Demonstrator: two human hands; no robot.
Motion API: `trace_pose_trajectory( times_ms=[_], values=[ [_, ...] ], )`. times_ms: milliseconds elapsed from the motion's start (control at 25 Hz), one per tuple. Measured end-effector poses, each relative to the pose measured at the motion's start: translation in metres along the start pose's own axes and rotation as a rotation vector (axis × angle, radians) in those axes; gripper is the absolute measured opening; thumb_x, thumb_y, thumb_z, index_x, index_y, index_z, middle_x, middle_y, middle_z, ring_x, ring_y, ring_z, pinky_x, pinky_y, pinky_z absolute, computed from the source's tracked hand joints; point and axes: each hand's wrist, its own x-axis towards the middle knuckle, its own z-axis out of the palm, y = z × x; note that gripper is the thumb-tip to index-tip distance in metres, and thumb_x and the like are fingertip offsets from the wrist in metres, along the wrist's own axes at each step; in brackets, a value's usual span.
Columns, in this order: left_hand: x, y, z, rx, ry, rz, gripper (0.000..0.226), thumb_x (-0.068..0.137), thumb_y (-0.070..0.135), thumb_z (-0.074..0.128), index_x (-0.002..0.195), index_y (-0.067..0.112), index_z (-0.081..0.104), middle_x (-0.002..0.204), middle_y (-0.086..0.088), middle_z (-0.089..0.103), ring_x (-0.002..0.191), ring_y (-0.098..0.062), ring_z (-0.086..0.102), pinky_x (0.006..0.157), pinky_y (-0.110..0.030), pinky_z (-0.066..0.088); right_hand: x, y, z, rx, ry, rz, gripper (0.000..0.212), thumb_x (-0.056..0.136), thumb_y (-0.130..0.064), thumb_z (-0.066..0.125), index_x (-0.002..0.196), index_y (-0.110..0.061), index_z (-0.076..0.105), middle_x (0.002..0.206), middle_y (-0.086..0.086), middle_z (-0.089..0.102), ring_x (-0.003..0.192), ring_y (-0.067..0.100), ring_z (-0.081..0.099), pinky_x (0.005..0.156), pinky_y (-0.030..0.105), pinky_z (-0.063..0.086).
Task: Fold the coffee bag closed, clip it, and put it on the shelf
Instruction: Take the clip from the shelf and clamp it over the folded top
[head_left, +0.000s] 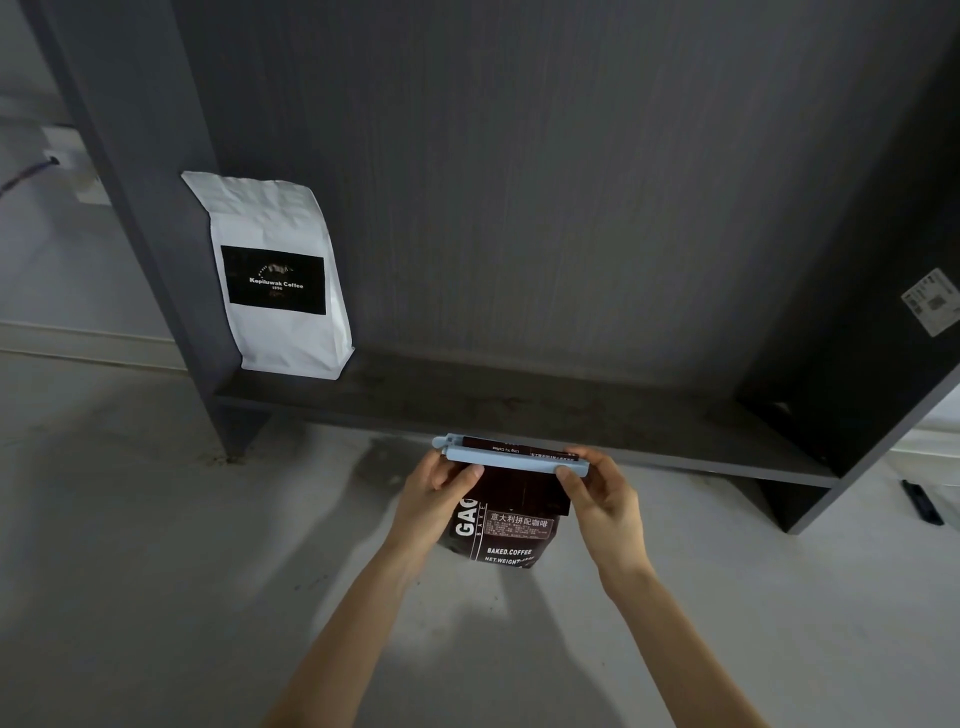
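A dark brown coffee bag (506, 530) with white lettering is held upright just in front of the low dark shelf (519, 410). Its top is folded over, and a long pale blue clip (511, 460) lies across the fold. My left hand (441, 493) grips the clip's left end and the bag's upper left corner. My right hand (597, 493) pinches the clip's right end, thumb on the front. The bag's bottom hangs above the grey floor.
A white coffee bag (280, 275) with a black label stands at the shelf's left end, against the side panel. The shelf unit's right wall (857, 364) carries a white sticker. A small black object (922, 501) lies on the floor at right.
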Motion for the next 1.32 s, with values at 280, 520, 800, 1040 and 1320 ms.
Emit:
trace_pose_trajectory(
  times_ms=[280,520,800,1040,1320],
  values=[
    [-0.001,-0.004,-0.008,-0.046,-0.004,-0.001,0.019,0.084,0.028,0.052,0.101,0.032,0.06,0.106,0.008,0.066,0.103,-0.007,0.059,0.088,-0.025,0.046,0.0,0.0,-0.001,0.004,0.001,0.002,0.014,0.085,-0.006,0.055,0.099,-0.01,0.056,0.078,-0.002,0.064,0.07,0.006,0.061,0.056,0.009,0.051],
    [-0.001,-0.003,-0.001,-0.05,0.053,0.01,0.007,0.085,0.024,0.053,0.09,0.022,0.058,0.091,0.007,0.067,0.082,0.001,0.064,0.077,-0.024,0.046,-0.001,0.001,0.0,0.016,0.004,0.013,0.012,0.086,-0.007,0.053,0.098,-0.011,0.055,0.08,-0.002,0.064,0.073,0.008,0.061,0.052,0.01,0.05],
    [0.0,-0.004,0.0,0.012,0.097,0.032,0.002,0.086,0.02,0.053,0.083,0.02,0.054,0.084,0.006,0.065,0.068,0.009,0.062,0.059,-0.007,0.048,-0.001,0.004,-0.001,0.004,0.017,0.018,0.012,0.087,-0.008,0.053,0.097,-0.014,0.055,0.082,-0.001,0.063,0.076,0.01,0.061,0.051,0.009,0.05],
    [-0.001,-0.003,-0.002,0.054,0.12,0.039,0.016,0.085,0.024,0.054,0.1,0.021,0.059,0.091,0.012,0.065,0.079,0.008,0.061,0.064,-0.007,0.047,-0.003,0.01,0.001,-0.022,0.028,-0.01,0.021,0.086,-0.015,0.055,0.105,-0.022,0.052,0.091,0.005,0.062,0.081,0.015,0.062,0.061,0.017,0.055],
    [-0.006,-0.031,-0.011,0.167,0.044,-0.024,0.028,0.084,0.008,0.055,0.111,0.014,0.053,0.102,0.008,0.061,0.084,0.016,0.059,0.067,0.001,0.044,-0.013,0.037,-0.007,-0.093,-0.026,0.071,0.036,0.088,-0.012,0.051,0.123,-0.012,0.049,0.119,0.004,0.059,0.098,0.006,0.059,0.068,0.003,0.047]
  ],
)
